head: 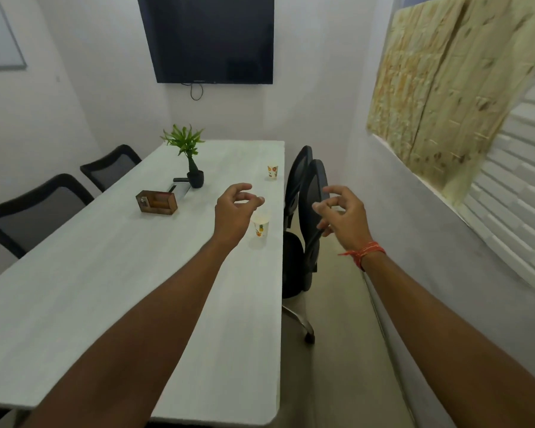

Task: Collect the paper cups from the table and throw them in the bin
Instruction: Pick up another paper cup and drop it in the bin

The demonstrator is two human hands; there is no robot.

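**Both hands empty over the table edge; two cups standing**

Both forearms are reaching forward, elbows cut off by the lower frame edge. The left hand (235, 208) is hovering over the table (105, 288), fingers loosely curled and spread, gripping nothing. It is partly covering the near cup (260, 226), whose rim is hard to make out. The right hand (342, 213) is hanging beyond the table's right edge, fingers apart, in front of a chair (312, 193). The far cup (272, 172) is standing upright near the right edge. No bin is showing.

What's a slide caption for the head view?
Both hands, left and right, open, reach toward two cups on table.
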